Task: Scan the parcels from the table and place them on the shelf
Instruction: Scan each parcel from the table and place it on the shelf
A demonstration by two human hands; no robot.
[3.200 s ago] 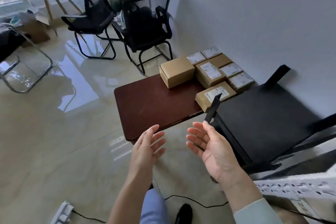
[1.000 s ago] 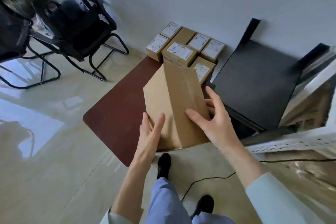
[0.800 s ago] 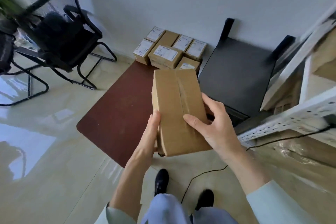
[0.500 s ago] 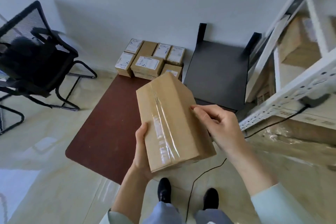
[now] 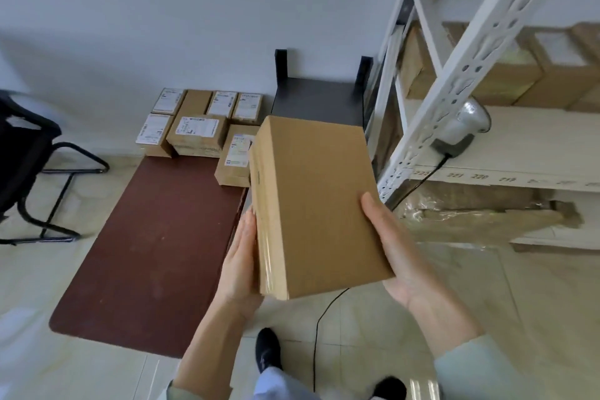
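Note:
I hold a plain brown cardboard parcel point(image 5: 316, 204) in front of me with both hands, a bare face turned up and no label showing. My left hand point(image 5: 240, 266) presses flat against its taped left side. My right hand point(image 5: 402, 253) cups its right side and lower corner. Several smaller labelled parcels point(image 5: 198, 130) sit at the far end of the dark red table point(image 5: 152, 243). A silver barcode scanner point(image 5: 461, 127) rests on the white shelf point(image 5: 532, 146) to the right, its black cable hanging down.
A white perforated shelf upright point(image 5: 454, 71) stands between me and the scanner. Brown boxes point(image 5: 506, 71) fill the shelf's back. A black stand point(image 5: 321, 97) is beside the table. A black chair point(image 5: 22, 153) is at left. Wrapped cardboard point(image 5: 480, 217) lies on the lower shelf.
I turned the parcel so the taped face went to the left and a plain face came up. My view swung right, bringing the shelf and scanner into sight.

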